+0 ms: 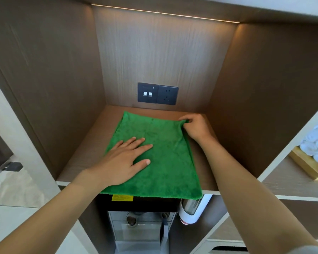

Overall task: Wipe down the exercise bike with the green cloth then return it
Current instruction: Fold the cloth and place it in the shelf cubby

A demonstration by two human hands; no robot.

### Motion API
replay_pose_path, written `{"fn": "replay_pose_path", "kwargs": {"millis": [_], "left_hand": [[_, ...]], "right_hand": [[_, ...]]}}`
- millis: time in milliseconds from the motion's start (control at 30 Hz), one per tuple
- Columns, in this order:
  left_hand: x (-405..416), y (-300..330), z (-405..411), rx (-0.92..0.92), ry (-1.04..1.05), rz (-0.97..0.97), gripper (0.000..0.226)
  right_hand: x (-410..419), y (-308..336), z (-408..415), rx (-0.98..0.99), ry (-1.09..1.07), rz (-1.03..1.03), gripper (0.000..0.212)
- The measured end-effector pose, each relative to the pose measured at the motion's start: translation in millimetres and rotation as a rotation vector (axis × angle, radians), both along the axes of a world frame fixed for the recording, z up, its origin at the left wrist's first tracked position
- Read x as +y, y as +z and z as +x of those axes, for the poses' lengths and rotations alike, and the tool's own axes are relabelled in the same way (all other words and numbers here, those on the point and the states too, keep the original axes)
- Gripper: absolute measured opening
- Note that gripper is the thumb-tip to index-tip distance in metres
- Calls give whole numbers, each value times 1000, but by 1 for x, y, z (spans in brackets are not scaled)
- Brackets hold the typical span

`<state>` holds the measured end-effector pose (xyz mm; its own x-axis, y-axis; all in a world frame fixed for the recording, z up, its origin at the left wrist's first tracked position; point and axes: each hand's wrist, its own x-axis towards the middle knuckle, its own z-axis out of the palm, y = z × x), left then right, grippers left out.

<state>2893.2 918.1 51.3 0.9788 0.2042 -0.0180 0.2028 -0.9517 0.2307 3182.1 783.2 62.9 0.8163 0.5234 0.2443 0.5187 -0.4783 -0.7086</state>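
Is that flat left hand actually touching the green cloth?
Touching. The head view shows the left hand lying flat, fingers spread, on the green cloth, with no gap under the fingers.

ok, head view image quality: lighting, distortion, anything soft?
Head view: warm LED strip lights the niche from above, no harsh glare; green cloth evenly lit, left hand casts only a faint shadow; wide-angle bowing bends the shelf edges; forearms and corners soft, centre sharp.
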Motion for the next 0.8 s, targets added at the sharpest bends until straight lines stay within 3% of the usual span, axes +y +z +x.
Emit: {"fn": "replay_pose_path", "kwargs": {"millis": [200,300,500,567,700,800], "left_hand": [[-1,0,1,-2,3,1,90],[-1,-1,0,-8,0,-7,92],[4,8,3,-28,-4,-117,66],[12,22,12,-116,29,-232,57],[61,49,53,-309,214,-32,29],[105,49,84,-310,342,-21,32]], "right_hand": [[2,-1,16,186,-194,189,37],[6,4,11,134,-268,223,25],[8,2,0,-145,-171,109,53],[9,1,2,-146,-162,71,43],[7,-9,7,-141,-166,-19,29],[5,-13,11,-90,-89,18,43]]}}
